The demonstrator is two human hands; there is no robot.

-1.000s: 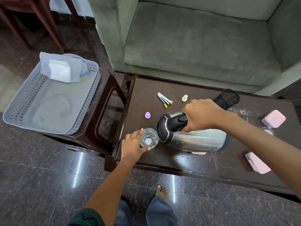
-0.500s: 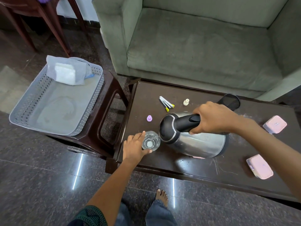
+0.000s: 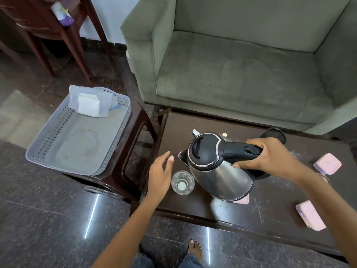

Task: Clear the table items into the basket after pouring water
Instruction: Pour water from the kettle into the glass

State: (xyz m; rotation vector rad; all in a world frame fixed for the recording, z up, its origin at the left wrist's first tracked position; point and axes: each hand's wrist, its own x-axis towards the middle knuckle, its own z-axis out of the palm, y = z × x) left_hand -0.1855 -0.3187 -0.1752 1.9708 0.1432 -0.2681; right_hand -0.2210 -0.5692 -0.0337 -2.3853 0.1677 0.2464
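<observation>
A steel kettle (image 3: 222, 176) with a black lid and handle is held upright above the dark table (image 3: 270, 213). My right hand (image 3: 270, 157) grips its handle. A clear glass (image 3: 182, 183) stands on the table near the left front edge, just below the kettle's spout. My left hand (image 3: 161, 173) hovers beside the glass with fingers relaxed, apart from it. The grey perforated basket (image 3: 48, 151) sits on a stool to the left and holds a tissue pack (image 3: 90, 102). Pink boxes lie at the right: one (image 3: 327, 163), another (image 3: 310, 215). The kettle hides other small items.
A green armchair (image 3: 241, 74) stands behind the table. A black mesh cup (image 3: 274, 134) lies behind my right hand. A pink lid (image 3: 242, 200) peeks from under the kettle. A brown stool (image 3: 123, 171) carries the basket. My bare foot (image 3: 195, 250) is on the granite floor.
The kettle has swung from tilted over the glass to upright. My left hand has let go of the glass and opened beside it. The camera has tilted up.
</observation>
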